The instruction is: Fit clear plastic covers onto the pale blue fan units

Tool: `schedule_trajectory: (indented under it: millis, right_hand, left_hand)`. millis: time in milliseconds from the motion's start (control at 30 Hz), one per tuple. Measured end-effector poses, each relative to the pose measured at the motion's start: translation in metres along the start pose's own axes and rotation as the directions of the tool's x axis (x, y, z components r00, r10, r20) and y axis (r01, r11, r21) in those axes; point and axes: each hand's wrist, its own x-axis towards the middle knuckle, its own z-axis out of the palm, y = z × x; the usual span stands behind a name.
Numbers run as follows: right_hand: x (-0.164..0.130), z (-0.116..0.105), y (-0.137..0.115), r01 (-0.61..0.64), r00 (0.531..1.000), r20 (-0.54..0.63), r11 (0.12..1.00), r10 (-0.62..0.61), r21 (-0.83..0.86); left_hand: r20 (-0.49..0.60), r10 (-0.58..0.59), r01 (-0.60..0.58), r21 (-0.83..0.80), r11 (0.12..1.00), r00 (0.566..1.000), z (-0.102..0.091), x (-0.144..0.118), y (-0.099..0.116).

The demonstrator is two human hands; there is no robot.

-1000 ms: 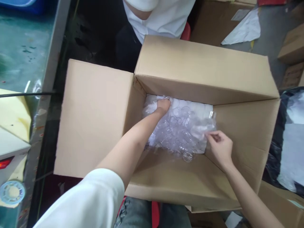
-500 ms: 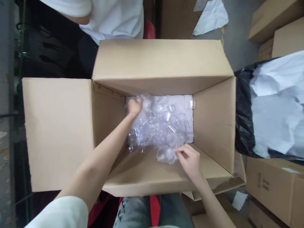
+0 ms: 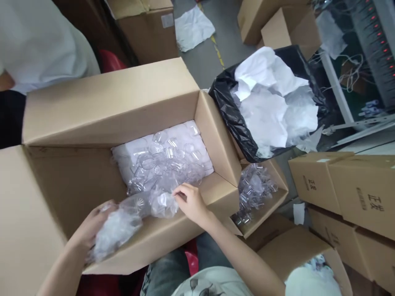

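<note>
A large open cardboard box (image 3: 92,98) sits in front of me, with white paper and several clear plastic parts (image 3: 166,158) at its bottom. A clear plastic bag of the clear parts (image 3: 129,220) hangs over the box's near wall. My left hand (image 3: 89,226) grips the bag's left end at the near wall. My right hand (image 3: 191,201) pinches the bag's right end, just inside the box.
A black bin bag (image 3: 228,111) stuffed with white paper stands right of the box. A small open carton (image 3: 265,205) with clear parts sits beside my right arm. Closed cartons (image 3: 348,189) are stacked at right. Another person in a white shirt (image 3: 40,45) is at the upper left.
My head turned right, so the box shifted left. Both hands drew the clear bag from the box's bottom up toward the near wall; the left hand moved from the far corner to the near edge.
</note>
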Motion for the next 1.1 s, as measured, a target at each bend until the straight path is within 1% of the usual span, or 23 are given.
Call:
schedule_trajectory:
  millis: [67,100,133,200,267,300,333,367,433,500,567,600,667,733,767,800,833,867,900,933,967,1033,1100]
  right_hand:
    - [-0.004,-0.006,0.003,-0.017,0.999,-0.028,0.998,0.018,0.054]
    - [-0.005,-0.007,0.002,-0.011,1.0,-0.026,0.996,0.014,0.09]
    - [-0.007,-0.008,0.0,0.003,1.0,-0.018,0.991,0.0,0.132]
    - [-0.008,-0.007,-0.011,0.044,0.999,0.0,0.972,-0.046,0.231]
    - [-0.006,-0.009,-0.025,0.084,0.996,-0.014,0.942,-0.084,0.326]
    - [-0.005,-0.012,-0.031,0.105,0.994,-0.037,0.921,-0.099,0.374]
    - [-0.003,-0.017,-0.036,0.13,0.991,-0.066,0.894,-0.112,0.428]
    - [-0.002,-0.025,-0.038,0.161,0.987,-0.099,0.862,-0.129,0.481]
    - [0.0,-0.044,-0.035,0.224,0.974,-0.162,0.799,-0.16,0.558]
    - [-0.002,-0.065,-0.021,0.231,0.968,-0.214,0.802,-0.131,0.55]
    - [-0.006,-0.087,-0.003,0.165,0.957,-0.288,0.866,-0.026,0.472]
    - [-0.008,-0.1,0.007,0.12,0.944,-0.329,0.893,0.033,0.434]
    - [-0.008,-0.131,0.024,0.055,0.903,-0.416,0.929,0.111,0.367]
    - [-0.001,-0.174,0.037,0.012,0.852,-0.505,0.96,0.137,0.281]
    - [0.006,-0.199,0.041,-0.016,0.816,-0.561,0.975,0.141,0.222]
    - [0.016,-0.226,0.045,-0.052,0.78,-0.611,0.986,0.138,0.157]
    - [0.028,-0.252,0.049,-0.093,0.744,-0.655,0.992,0.129,0.089]
    - [0.042,-0.276,0.053,-0.137,0.725,-0.678,0.99,0.118,0.026]
    - [0.057,-0.296,0.058,-0.183,0.72,-0.684,0.983,0.116,-0.026]
    - [0.073,-0.311,0.064,-0.23,0.724,-0.679,0.971,0.123,-0.069]
    - [0.088,-0.321,0.071,-0.276,0.737,-0.66,0.956,0.145,-0.099]
    - [0.114,-0.325,0.089,-0.364,0.762,-0.611,0.923,0.217,-0.126]
    - [0.13,-0.313,0.107,-0.433,0.769,-0.567,0.893,0.296,-0.121]
  left_hand:
    - [0.008,0.017,-0.019,0.176,0.984,1.0,0.005,-0.009,0.014]
    - [0.001,0.06,-0.059,0.243,0.968,0.998,0.01,-0.015,0.025]
    - [0.004,0.112,-0.11,0.257,0.96,0.994,0.018,-0.022,0.037]
    - [0.048,0.19,-0.195,0.131,0.972,0.981,0.042,-0.037,0.065]
    - [0.124,0.185,-0.175,-0.092,0.98,0.975,0.072,-0.05,0.09]
    - [0.136,0.183,-0.15,-0.224,0.963,0.974,0.088,-0.055,0.101]
    - [0.13,0.205,-0.151,-0.336,0.93,0.97,0.104,-0.057,0.111]
    - [0.094,0.252,-0.191,-0.422,0.886,0.963,0.12,-0.058,0.12]
    - [0.01,0.379,-0.326,-0.489,0.809,0.925,0.152,-0.056,0.134]
    - [-0.013,0.496,-0.445,-0.46,0.768,0.868,0.185,-0.054,0.148]
    - [0.076,0.564,-0.493,-0.4,0.773,0.822,0.219,-0.055,0.166]
    - [0.142,0.592,-0.518,-0.356,0.778,0.793,0.236,-0.057,0.176]
    - [0.226,0.646,-0.583,-0.291,0.759,0.729,0.271,-0.061,0.201]
    - [0.289,0.701,-0.683,-0.178,0.709,0.652,0.302,-0.061,0.228]
    - [0.337,0.707,-0.735,-0.061,0.675,0.622,0.316,-0.06,0.242]
    - [0.382,0.686,-0.753,0.042,0.656,0.619,0.328,-0.057,0.255]
    - [0.411,0.654,-0.749,0.122,0.651,0.635,0.338,-0.053,0.266]
    - [0.423,0.622,-0.734,0.178,0.655,0.658,0.345,-0.048,0.276]
    - [0.422,0.598,-0.713,0.196,0.673,0.681,0.349,-0.044,0.283]
    - [0.419,0.588,-0.702,0.195,0.686,0.691,0.35,-0.041,0.287]
    - [0.425,0.589,-0.703,0.183,0.688,0.687,0.348,-0.039,0.289]
    - [0.47,0.593,-0.719,0.143,0.68,0.654,0.334,-0.042,0.282]
    - [0.517,0.592,-0.729,0.094,0.678,0.618,0.311,-0.053,0.265]
